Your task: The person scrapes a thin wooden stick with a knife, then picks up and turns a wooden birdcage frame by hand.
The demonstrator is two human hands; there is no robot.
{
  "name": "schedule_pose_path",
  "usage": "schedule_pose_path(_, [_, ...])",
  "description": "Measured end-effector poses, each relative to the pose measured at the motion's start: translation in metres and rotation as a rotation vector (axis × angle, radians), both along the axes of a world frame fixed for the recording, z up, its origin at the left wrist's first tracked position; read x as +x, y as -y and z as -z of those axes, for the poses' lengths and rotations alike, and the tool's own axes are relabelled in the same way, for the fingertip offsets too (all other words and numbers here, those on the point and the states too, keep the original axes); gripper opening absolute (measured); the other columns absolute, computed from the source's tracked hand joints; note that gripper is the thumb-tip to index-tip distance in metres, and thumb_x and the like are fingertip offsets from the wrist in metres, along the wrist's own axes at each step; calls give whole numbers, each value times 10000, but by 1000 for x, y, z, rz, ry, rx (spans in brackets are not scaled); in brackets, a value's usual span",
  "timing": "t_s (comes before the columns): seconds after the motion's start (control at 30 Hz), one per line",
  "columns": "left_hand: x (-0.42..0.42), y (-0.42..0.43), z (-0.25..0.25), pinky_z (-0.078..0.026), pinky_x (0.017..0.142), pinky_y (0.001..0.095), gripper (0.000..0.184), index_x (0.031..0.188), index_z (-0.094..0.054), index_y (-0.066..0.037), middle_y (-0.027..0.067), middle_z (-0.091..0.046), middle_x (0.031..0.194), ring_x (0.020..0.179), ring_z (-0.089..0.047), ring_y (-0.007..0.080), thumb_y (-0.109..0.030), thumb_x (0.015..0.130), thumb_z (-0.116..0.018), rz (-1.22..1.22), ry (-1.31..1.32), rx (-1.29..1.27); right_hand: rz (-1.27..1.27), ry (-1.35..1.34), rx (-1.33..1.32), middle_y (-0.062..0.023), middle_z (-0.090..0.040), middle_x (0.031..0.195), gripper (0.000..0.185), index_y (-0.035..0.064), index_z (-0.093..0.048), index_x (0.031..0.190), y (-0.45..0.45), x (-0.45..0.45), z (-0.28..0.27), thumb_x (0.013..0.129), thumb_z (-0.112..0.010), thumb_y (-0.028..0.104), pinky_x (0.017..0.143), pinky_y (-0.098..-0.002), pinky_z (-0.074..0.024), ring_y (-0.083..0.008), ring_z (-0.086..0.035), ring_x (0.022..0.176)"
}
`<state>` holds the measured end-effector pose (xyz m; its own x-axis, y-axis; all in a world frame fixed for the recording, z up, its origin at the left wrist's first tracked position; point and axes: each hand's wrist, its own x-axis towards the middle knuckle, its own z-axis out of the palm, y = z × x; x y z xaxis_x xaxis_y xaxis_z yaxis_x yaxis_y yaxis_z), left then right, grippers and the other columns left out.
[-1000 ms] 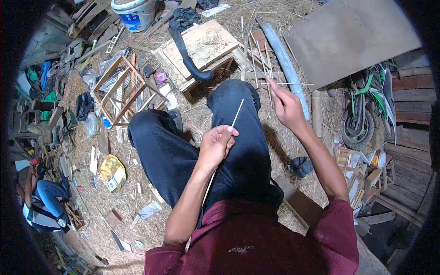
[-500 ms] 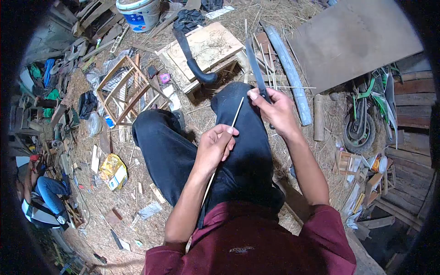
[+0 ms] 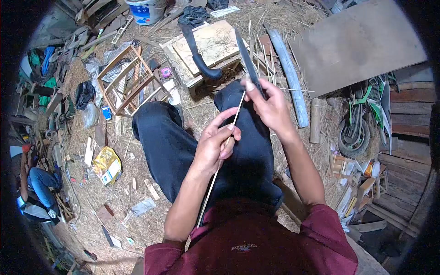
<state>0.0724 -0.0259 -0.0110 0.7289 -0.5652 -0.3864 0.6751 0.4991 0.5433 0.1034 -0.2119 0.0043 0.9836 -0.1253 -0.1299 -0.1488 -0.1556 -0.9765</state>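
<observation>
My left hand (image 3: 215, 144) is closed around a thin bamboo stick (image 3: 208, 197), which slants up across my lap from near my shirt. In my right hand (image 3: 274, 112) is a knife (image 3: 244, 52), its blade pointing up and away from me. The right thumb and the lower part of the blade are at the stick's upper end; blur hides whether the edge touches it. Beyond my knees, a large blade with a curved black handle (image 3: 206, 68) lies on a low wooden bench (image 3: 215, 39).
Thin strips (image 3: 262, 62) and a long grey pole (image 3: 288, 73) lie right of the bench. A wooden frame (image 3: 126, 85) stands at left, a green motorbike (image 3: 360, 114) at right beside a large board (image 3: 357, 46). Another person (image 3: 41, 188) sits far left. Straw and scraps cover the ground.
My right hand has brought the knife down and left to the stick's upper end. The left index finger has stretched up along the stick. The whole view has shifted slightly.
</observation>
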Motion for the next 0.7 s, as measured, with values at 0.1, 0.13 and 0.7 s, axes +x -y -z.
schedule_pose_path(0.1, [1,-1,9,-232,330,171,373,1322,-465,-27,58,-583,782,379,-334,29,-102,959,-508,22,-123,-85,29,192,-271,-73,-671,877,316,-17,-597,1221,0,-12,-1,995,-515,188,708,-262,-479,-123,-605,765])
schedule_pose_path(0.13, [1,0,14,-232,329,171,351,1301,-480,-30,54,-581,784,380,-332,28,-105,960,-508,33,-151,-89,-5,245,-388,-94,-677,886,327,-9,-576,1258,4,-17,-1,998,-494,172,723,-274,-487,-151,-622,770])
schedule_pose_path(0.7, [14,34,36,-249,342,226,164,926,-624,21,70,-648,732,361,-360,53,-133,944,-571,40,110,428,-351,472,-1000,-76,-486,658,584,333,-546,1350,65,-36,43,816,-627,111,456,-375,-472,-250,-559,530])
